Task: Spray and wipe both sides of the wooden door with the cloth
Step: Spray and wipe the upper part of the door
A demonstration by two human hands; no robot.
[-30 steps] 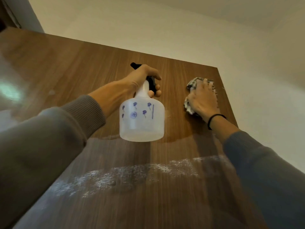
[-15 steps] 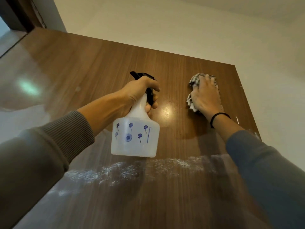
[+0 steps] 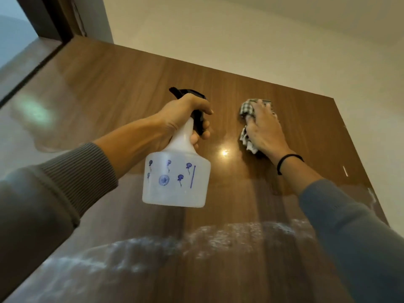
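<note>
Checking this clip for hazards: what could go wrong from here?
The spray droplets low on the wooden door sit unwiped while the right hand presses the checked cloth near the top; they may run or streak. The left hand grips the spray bottle, fingers on its trigger: a stray squirt is possible.

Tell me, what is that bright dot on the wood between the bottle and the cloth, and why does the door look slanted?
Head view: the dot is glare from a light on the glossy wooden door; head view, the wide-angle lens looking upward makes the door's edges converge; the spray streak below looks blurred.
</note>
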